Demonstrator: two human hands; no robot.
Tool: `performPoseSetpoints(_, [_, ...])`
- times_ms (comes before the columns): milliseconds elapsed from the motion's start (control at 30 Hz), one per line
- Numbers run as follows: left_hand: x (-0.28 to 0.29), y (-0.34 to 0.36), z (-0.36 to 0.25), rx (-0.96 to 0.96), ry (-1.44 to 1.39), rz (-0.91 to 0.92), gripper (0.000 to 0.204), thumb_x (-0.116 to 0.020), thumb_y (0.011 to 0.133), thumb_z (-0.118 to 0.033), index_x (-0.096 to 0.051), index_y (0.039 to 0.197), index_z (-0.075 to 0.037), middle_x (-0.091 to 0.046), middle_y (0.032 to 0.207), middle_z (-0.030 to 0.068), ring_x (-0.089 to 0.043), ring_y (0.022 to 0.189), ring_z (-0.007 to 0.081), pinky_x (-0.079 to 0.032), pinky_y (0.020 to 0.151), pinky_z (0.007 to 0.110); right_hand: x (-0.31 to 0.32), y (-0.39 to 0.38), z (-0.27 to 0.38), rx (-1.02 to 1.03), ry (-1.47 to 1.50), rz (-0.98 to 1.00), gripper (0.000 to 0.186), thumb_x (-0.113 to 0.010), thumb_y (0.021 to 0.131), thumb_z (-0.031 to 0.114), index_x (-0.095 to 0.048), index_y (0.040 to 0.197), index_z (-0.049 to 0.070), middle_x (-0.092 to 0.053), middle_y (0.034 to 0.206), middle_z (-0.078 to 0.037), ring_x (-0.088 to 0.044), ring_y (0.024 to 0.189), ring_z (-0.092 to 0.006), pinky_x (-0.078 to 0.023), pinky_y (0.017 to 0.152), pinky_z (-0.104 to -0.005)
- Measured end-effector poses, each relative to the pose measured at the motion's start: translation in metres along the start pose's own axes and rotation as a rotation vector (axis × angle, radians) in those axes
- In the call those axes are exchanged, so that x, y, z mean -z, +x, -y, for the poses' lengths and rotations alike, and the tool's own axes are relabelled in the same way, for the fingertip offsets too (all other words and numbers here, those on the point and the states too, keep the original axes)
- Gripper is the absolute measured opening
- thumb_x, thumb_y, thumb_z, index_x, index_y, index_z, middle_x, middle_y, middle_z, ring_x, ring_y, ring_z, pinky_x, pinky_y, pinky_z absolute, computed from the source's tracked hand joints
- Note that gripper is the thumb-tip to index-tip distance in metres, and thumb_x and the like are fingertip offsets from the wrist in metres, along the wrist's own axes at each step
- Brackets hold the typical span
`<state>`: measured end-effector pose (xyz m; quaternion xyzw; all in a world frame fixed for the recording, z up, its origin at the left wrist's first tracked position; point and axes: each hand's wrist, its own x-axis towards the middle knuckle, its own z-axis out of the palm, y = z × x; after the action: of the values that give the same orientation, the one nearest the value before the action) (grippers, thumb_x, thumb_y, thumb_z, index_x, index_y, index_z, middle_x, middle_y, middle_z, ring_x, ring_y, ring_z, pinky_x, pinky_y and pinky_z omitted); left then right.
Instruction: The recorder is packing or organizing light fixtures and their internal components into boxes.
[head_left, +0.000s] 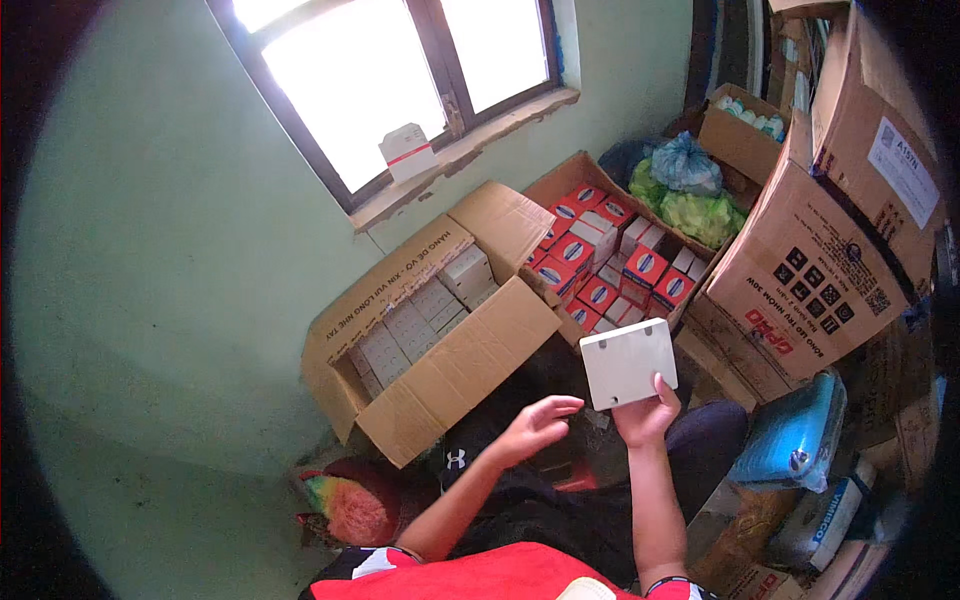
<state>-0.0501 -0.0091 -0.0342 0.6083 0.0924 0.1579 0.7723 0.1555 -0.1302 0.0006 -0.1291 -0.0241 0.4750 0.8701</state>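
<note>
1. The left hand [535, 425] is raised in front of the body, empty, its fingers loosely spread and curled.
2. The right hand [645, 412] is held upright, fingers gripping.
3. Both forearms are bare.

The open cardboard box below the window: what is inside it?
The open cardboard box holds rows of small grey-white cartons, packed tightly, tops showing. Its front flap hides the nearest rows, and anything under the top layer is covered.

Red short-sleeved shirt with black and white trim; hands [535, 428] bare.
</note>
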Motion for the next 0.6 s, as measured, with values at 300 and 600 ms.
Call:
performPoseSetpoints(300, [-0.021,0.031,0.004,0.105,-0.382,-0.411,0.045,-0.071,0.107,-0.023,-0.052,0.143,-0.003,-0.069,0.134,0.0102,-0.063,0.125,0.0167,-0.049,0.110,0.037,0.011,-0.013,-0.013,-0.104,-0.221,0.014,0.066,-0.072,0.086,0.021,-0.055,0.147,0.005,-0.064,0.138,-0.012,-0.060,0.131,-0.0310,-0.044,0.117,-0.0489])
performPoseSetpoints(600, [0.000,0.024,-0.047,-0.144,0.338,-0.546,0.037,-0.086,0.093,-0.014,-0.054,0.106,-0.003,-0.066,0.102,0.0019,-0.061,0.092,0.0087,-0.052,0.077,0.027,0.007,0.013,0.011,0.951,-1.515,-0.484,0.053,-0.083,0.093,0.018,-0.059,0.139,0.003,-0.064,0.119,-0.009,-0.062,0.104,-0.0202,-0.050,0.098,-0.0368])
